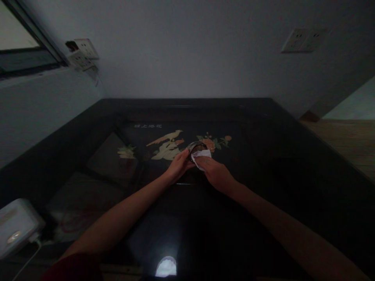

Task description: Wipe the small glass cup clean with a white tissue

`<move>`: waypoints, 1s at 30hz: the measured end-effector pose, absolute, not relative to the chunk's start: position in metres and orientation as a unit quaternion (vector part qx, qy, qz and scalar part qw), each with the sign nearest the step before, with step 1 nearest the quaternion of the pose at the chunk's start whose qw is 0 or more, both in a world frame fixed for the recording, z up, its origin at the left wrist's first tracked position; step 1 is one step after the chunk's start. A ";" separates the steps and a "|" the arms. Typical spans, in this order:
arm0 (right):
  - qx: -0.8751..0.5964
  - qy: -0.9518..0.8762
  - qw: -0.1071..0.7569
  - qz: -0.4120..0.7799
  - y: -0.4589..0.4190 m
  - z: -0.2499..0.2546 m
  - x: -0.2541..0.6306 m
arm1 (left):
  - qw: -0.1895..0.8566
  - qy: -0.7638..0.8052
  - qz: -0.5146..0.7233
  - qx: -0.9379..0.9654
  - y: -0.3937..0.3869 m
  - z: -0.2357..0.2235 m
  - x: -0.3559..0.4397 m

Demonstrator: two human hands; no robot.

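My left hand (pixel 178 166) is closed on the near-left rim of a small dark round object, like a ring or lid (pixel 197 146), held just above the dark glossy table (pixel 263 187). My right hand (pixel 215 173) pinches a crumpled white tissue (pixel 200 157) and presses it against the right side of that round object. Both hands meet over the middle of the table, beside an inlaid picture of a bird (pixel 166 144) and flowers (pixel 213 142). The dim light hides finer detail of the round object.
A white device with a cable (pixel 16 226) sits at the table's near-left corner. Wall sockets (pixel 82 54) are at upper left, with more sockets (pixel 304 40) at upper right. A window frame (pixel 23 50) is far left, wooden floor (pixel 348 144) to the right.
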State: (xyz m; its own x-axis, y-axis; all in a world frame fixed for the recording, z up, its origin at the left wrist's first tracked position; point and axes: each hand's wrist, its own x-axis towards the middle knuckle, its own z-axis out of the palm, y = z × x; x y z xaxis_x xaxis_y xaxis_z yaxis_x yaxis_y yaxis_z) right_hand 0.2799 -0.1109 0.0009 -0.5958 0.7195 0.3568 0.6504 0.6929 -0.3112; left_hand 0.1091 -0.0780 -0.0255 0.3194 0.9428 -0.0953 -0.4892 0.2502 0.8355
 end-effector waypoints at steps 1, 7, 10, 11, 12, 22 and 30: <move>-0.374 -0.903 0.209 0.046 -0.109 0.006 0.283 | 0.731 0.308 0.491 0.360 -0.079 -0.023 0.109; -0.343 -0.926 0.127 -0.096 -0.104 0.024 0.294 | 0.736 0.317 0.486 0.349 -0.081 -0.017 0.112; -0.342 -0.926 0.138 -0.085 -0.105 0.022 0.293 | 0.735 0.311 0.491 0.349 -0.081 -0.019 0.112; -0.346 -0.924 0.147 -0.071 -0.106 0.020 0.292 | 0.735 0.309 0.492 0.350 -0.081 -0.020 0.112; -0.352 -0.921 0.160 -0.052 -0.107 0.018 0.291 | 0.734 0.307 0.493 0.351 -0.081 -0.021 0.111; -0.368 -0.843 0.328 0.217 -0.120 -0.020 0.269 | 0.717 0.317 0.498 0.371 -0.076 -0.031 0.108; -0.344 -0.856 0.312 0.226 -0.116 -0.021 0.272 | 0.714 0.324 0.495 0.373 -0.077 -0.028 0.108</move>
